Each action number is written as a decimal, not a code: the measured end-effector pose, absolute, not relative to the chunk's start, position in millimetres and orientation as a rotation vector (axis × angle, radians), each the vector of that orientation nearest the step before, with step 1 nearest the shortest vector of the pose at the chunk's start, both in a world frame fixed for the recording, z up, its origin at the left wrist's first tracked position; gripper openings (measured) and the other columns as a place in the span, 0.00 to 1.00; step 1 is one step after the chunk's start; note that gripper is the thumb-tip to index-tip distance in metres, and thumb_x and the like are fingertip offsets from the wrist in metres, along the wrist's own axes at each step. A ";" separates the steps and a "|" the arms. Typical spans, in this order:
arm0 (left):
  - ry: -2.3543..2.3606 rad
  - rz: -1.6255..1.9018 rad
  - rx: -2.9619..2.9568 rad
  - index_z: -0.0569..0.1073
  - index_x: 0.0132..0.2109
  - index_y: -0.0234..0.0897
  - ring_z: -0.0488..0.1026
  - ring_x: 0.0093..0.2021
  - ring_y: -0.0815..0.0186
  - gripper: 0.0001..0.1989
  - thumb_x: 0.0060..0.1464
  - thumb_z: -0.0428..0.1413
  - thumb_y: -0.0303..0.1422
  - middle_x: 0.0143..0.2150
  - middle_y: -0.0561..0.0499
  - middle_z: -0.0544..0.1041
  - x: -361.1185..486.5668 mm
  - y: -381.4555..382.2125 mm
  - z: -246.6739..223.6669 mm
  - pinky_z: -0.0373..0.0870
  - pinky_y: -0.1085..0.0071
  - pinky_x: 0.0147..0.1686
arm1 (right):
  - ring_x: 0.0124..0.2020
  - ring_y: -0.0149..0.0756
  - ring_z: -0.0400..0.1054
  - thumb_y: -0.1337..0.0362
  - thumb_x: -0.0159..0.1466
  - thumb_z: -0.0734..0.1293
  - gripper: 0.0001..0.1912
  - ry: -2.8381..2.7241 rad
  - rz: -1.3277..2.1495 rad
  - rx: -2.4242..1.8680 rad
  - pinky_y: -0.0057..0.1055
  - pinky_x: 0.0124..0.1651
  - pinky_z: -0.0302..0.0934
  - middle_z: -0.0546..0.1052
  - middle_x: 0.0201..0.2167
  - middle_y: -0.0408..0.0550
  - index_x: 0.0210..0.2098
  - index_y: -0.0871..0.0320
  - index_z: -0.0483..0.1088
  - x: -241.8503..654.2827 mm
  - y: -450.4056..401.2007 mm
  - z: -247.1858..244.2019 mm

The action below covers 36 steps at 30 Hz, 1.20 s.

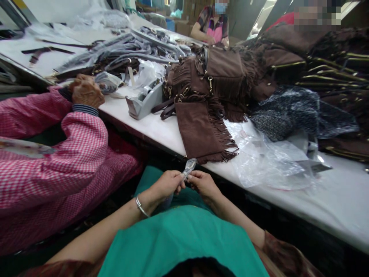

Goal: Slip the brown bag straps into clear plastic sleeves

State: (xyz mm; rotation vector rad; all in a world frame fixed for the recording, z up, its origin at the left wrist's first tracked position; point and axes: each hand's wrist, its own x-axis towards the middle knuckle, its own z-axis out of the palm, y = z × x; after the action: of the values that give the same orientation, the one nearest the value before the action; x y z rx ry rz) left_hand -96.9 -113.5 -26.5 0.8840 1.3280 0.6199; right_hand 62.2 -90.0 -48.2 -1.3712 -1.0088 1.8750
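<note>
Over my lap, just off the table's front edge, my left hand [172,182] and my right hand [203,184] meet. Both pinch a small piece wrapped in clear plastic [190,166], whose top sticks up between the fingertips. What lies inside the wrapping is too small to make out. Right behind it, a brown fringed bag [198,129] lies flat on the table [161,132], one corner at the edge. More brown fringed bags with gold-coloured clips [225,71] are piled beyond it.
A grey open bin [145,102] stands left of the bags. Crumpled clear plastic [259,157] spreads to the right. Wrapped straps [129,48] are heaped at the back left. A co-worker in a pink checked sleeve [83,142] sits close on my left; another person [211,27] is across the table.
</note>
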 end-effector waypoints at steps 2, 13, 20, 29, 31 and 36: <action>1.136 0.672 0.646 0.70 0.32 0.33 0.60 0.17 0.74 0.13 0.55 0.53 0.40 0.21 0.55 0.68 -100.7 -113.0 -28.1 0.59 0.76 0.19 | 0.20 0.25 0.59 0.58 0.49 0.74 0.14 -0.958 1.902 -1.276 0.25 0.24 0.51 0.75 0.24 0.44 0.30 0.61 0.76 63.8 -89.5 -48.2; 0.442 0.560 0.032 0.69 0.32 0.33 0.48 0.14 0.78 0.12 0.61 0.49 0.36 0.18 0.60 0.56 -95.6 -111.8 -25.6 0.49 0.80 0.15 | 0.22 0.26 0.62 0.53 0.47 0.77 0.20 -0.725 2.037 -0.971 0.24 0.27 0.57 0.72 0.23 0.40 0.33 0.59 0.73 54.5 -80.5 -60.2; 0.295 0.497 0.079 0.62 0.27 0.38 0.38 0.11 0.77 0.14 0.61 0.48 0.35 0.15 0.63 0.46 -84.9 -113.1 -30.1 0.44 0.78 0.13 | 0.25 0.27 0.64 0.55 0.47 0.78 0.18 -0.597 2.227 -0.742 0.24 0.32 0.61 0.73 0.25 0.43 0.26 0.60 0.72 53.2 -74.4 -66.4; 0.527 0.527 0.268 0.63 0.29 0.38 0.46 0.11 0.76 0.17 0.58 0.50 0.45 0.15 0.62 0.52 -78.1 -110.3 -37.1 0.50 0.77 0.13 | 0.33 0.30 0.68 0.60 0.51 0.77 0.13 -0.549 2.225 -0.672 0.27 0.41 0.62 0.76 0.31 0.44 0.33 0.58 0.75 60.7 -80.5 -68.0; 0.757 0.539 0.396 0.64 0.30 0.38 0.53 0.11 0.75 0.20 0.55 0.52 0.50 0.15 0.61 0.57 -74.5 -110.8 -40.1 0.54 0.76 0.14 | 0.32 0.30 0.68 0.62 0.50 0.77 0.15 -0.566 2.221 -0.775 0.28 0.40 0.62 0.76 0.33 0.44 0.37 0.58 0.76 68.5 -84.6 -70.4; 1.183 0.572 0.770 0.66 0.30 0.37 0.60 0.13 0.74 0.26 0.49 0.50 0.59 0.16 0.59 0.63 -64.2 -113.0 -43.6 0.55 0.76 0.16 | 0.27 0.30 0.65 0.54 0.55 0.73 0.15 -0.603 2.063 -0.977 0.27 0.32 0.59 0.74 0.25 0.44 0.34 0.60 0.74 83.0 -96.7 -74.2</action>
State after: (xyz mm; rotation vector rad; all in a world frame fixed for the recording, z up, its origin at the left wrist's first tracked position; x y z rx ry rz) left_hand -64.2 -113.0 -43.6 0.7698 1.1830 0.5722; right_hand 83.0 -96.7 -74.2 -0.9770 -0.6030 2.0629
